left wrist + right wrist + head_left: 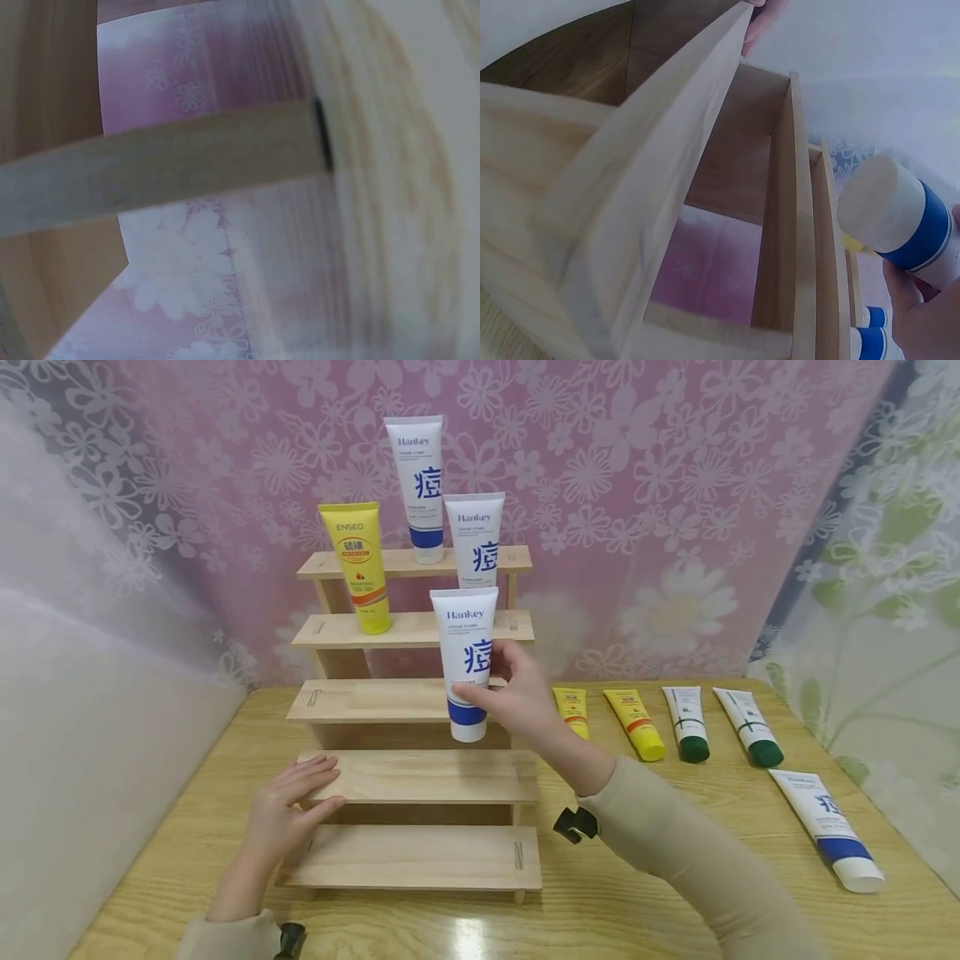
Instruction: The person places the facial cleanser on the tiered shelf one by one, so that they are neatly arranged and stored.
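My right hand pinches a white Hankey tube with a blue band, upright with its cap down, in front of the wooden tiered rack. In the right wrist view, the tube's white cap shows close up beside the rack. My left hand rests on the left end of the rack's second step from the bottom, fingers laid over it. Another white tube stands on the top step. One more white tube is partly hidden behind the held one. A yellow ENSEO tube stands left on the step below the top.
On the table right of the rack lie two yellow tubes, two white tubes with green caps and a white-and-blue tube. A floral pink curtain hangs behind; a white wall stands left.
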Demonstrator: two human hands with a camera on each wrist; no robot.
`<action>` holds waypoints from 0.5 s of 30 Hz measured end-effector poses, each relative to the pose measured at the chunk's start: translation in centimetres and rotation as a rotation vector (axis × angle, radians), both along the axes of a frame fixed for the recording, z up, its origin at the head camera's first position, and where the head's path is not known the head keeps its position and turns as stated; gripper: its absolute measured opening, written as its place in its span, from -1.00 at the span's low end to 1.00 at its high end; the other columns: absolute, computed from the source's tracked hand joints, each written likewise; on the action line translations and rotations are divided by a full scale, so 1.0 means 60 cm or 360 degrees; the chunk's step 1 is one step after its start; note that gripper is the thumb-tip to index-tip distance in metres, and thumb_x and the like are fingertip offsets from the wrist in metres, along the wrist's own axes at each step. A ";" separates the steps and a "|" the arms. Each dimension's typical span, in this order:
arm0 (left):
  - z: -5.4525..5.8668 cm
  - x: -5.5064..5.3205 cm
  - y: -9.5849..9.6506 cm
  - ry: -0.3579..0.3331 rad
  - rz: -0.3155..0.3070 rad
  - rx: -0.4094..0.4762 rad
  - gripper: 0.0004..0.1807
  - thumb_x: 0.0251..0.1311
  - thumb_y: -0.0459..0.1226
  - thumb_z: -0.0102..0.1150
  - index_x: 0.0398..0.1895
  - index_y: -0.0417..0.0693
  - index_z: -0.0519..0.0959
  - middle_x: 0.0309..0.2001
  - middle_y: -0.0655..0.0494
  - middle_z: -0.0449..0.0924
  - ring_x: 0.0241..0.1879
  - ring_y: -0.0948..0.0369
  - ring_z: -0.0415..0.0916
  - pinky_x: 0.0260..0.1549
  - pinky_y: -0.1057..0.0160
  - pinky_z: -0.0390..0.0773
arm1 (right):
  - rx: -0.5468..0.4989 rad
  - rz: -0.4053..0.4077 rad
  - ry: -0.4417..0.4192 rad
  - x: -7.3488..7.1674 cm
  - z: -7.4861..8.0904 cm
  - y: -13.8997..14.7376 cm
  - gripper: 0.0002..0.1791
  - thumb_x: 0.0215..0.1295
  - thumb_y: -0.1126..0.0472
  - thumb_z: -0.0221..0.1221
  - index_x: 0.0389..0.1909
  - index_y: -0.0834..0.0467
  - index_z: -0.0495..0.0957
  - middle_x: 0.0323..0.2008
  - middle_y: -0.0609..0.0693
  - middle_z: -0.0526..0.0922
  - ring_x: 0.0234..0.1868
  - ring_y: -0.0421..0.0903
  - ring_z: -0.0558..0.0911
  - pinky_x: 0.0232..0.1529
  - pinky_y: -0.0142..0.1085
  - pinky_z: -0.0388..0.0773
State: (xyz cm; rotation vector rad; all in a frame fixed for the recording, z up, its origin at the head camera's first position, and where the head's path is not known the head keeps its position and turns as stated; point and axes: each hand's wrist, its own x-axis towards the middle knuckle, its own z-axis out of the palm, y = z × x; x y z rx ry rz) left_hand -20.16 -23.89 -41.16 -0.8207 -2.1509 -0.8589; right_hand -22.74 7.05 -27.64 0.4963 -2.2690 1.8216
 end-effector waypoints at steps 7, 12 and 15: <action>-0.002 -0.004 -0.001 0.0021 0.0011 -0.0008 -0.62 -0.28 -0.17 0.40 -0.35 -0.22 0.64 -0.18 -0.07 0.59 -0.05 0.13 0.47 0.17 0.23 0.18 | 0.0059 0.0000 -0.0065 -0.018 0.004 -0.044 -0.44 -0.02 0.20 0.31 0.01 0.18 0.31 -0.15 0.01 0.49 -0.16 -0.10 0.48 -0.12 -0.29 0.50; -0.002 -0.004 -0.002 0.0004 0.0016 -0.0013 -0.62 -0.28 -0.18 0.41 -0.34 -0.23 0.64 -0.17 -0.08 0.58 -0.05 0.11 0.47 0.17 0.26 0.16 | 0.0051 0.0061 -0.0053 -0.028 0.003 -0.076 -0.43 0.00 0.22 0.29 0.02 0.17 0.26 -0.14 0.01 0.47 -0.19 -0.11 0.49 -0.14 -0.32 0.51; -0.001 -0.003 -0.002 -0.0011 0.0021 -0.0018 -0.62 -0.30 -0.20 0.42 -0.34 -0.23 0.63 -0.17 -0.08 0.58 -0.04 0.11 0.47 0.18 0.27 0.15 | 0.0045 0.0090 -0.0047 -0.033 0.002 -0.095 -0.43 0.02 0.23 0.28 0.03 0.18 0.24 -0.13 0.02 0.46 -0.21 -0.11 0.50 -0.15 -0.32 0.51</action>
